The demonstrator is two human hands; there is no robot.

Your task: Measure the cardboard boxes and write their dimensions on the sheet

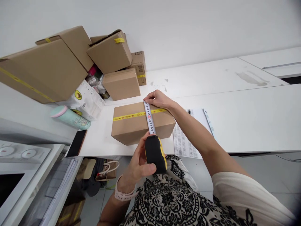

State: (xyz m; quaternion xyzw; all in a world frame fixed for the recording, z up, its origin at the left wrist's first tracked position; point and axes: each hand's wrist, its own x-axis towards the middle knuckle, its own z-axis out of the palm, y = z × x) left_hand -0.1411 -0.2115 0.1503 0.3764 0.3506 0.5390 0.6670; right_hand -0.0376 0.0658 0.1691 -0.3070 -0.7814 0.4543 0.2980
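A sealed cardboard box (131,125) with a yellow tape strip across its top lies on the white table (246,119) near its front edge. My left hand (136,166) is closed round a black and yellow tape measure case (155,154) at the box's near edge. The white measuring blade (150,118) runs across the box top. My right hand (158,99) pinches the blade's end against the box's far edge.
Several cardboard boxes (47,69) are piled at the back left, with a white carton, a mint bottle (70,117) and a black phone (76,143) beside them. Printed sheets (185,144) lie right of the box. A white shelf and bags sit low at left.
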